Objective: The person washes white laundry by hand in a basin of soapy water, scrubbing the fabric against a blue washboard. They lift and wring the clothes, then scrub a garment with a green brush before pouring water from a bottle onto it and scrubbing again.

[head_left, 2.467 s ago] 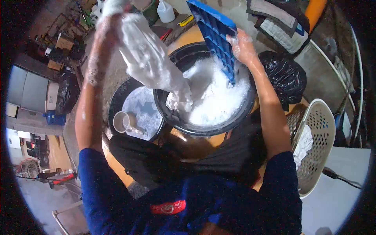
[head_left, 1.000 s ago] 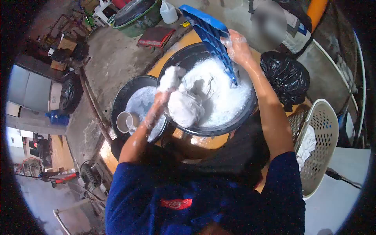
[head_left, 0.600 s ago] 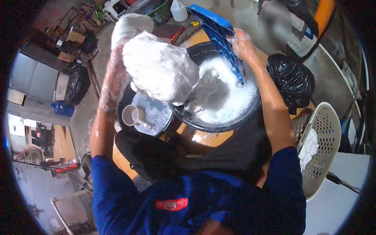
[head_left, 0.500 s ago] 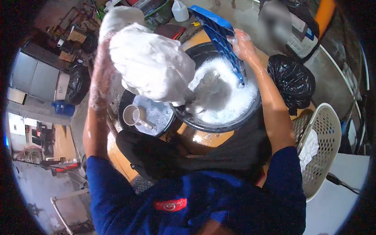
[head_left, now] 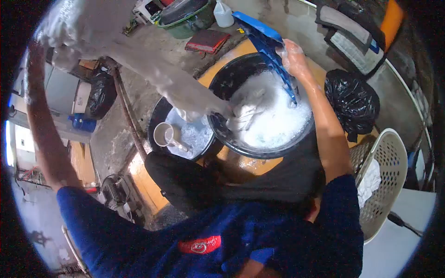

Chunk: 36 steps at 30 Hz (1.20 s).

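Observation:
Raised high at the upper left, my left hand [head_left: 45, 38] is closed on a wet white cloth [head_left: 143, 67] and mostly hidden by it and by suds. The cloth stretches from there down into the large black basin [head_left: 241, 151], where its lower end lies in white foam [head_left: 282, 123]. A blue washboard [head_left: 273, 58] stands tilted in the same basin. My right hand [head_left: 295, 58], wet and soapy, grips its upper right edge.
A smaller black basin [head_left: 153, 121] holds soapy water and a pale dipper [head_left: 166, 135]. At right are a black plastic bag [head_left: 351, 99] and a beige perforated basket [head_left: 394, 162] with white cloth inside. A green tub [head_left: 185, 25] and a white jug [head_left: 224, 15] stand behind.
My left hand has swung up and left, and the bunched cloth is now drawn out long. The right hand keeps its hold on the washboard. The view has shifted slightly.

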{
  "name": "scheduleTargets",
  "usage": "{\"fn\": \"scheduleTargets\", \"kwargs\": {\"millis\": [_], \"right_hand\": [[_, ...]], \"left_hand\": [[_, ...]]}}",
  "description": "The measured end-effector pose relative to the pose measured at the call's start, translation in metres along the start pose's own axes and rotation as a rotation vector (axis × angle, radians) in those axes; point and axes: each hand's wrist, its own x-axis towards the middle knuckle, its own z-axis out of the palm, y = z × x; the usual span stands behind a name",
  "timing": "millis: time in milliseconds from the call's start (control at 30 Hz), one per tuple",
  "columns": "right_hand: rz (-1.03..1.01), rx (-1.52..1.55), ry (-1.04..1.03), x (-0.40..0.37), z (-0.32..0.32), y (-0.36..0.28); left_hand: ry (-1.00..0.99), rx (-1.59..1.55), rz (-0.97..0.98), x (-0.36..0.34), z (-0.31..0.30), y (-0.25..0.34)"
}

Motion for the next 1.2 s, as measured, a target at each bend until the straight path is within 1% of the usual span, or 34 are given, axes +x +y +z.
{"fn": "scheduleTargets", "kwargs": {"millis": [133,233,333,433,467,567,600,633,700,800,900,1000,1100,1200], "right_hand": [[0.092,-0.083,-0.059,-0.001,0.002,-0.006],[0.082,-0.012,-0.082,0.000,0.002,-0.016],[0.026,-0.067,-0.035,-0.001,0.006,-0.014],[-0.004,-0.050,-0.070,0.001,0.008,-0.013],[0.093,-0.096,-0.102,0.004,0.001,-0.035],[0.020,-0.115,-0.051,-0.001,0.005,-0.031],[0.102,-0.116,-0.109,-0.001,0.004,-0.034],[0.104,-0.110,-0.124,-0.001,0.006,-0.032],[0.107,-0.104,-0.158,-0.003,0.009,-0.024],[0.136,-0.170,-0.152,-0.009,0.016,-0.012],[0.094,-0.142,-0.121,-0.013,0.019,-0.005],[0.027,-0.225,-0.059,-0.021,0.024,0.012],[0.108,-0.067,-0.114,-0.010,0.012,-0.029],[0.168,-0.055,-0.170,-0.005,0.008,-0.040]], "left_hand": [[0.061,0.142,0.145,0.016,-0.038,0.022],[0.097,0.221,0.243,0.029,-0.060,0.034],[0.111,0.280,0.333,0.045,-0.084,0.034],[0.095,0.310,0.400,0.057,-0.105,0.018],[0.077,0.318,0.425,0.059,-0.111,0.007],[-0.074,0.253,0.480,0.056,-0.116,-0.058],[-0.065,0.102,0.234,0.044,-0.104,-0.095],[-0.040,0.105,0.078,0.029,-0.094,-0.120],[-0.035,0.154,-0.094,-0.003,-0.074,-0.162],[-0.075,0.212,-0.276,-0.055,-0.043,-0.223],[-0.132,0.276,-0.414,-0.103,-0.014,-0.275],[-0.195,0.348,-0.508,-0.144,0.012,-0.316],[-0.252,0.416,-0.564,-0.176,0.033,-0.344],[-0.296,0.482,-0.593,-0.194,0.047,-0.361]]}}
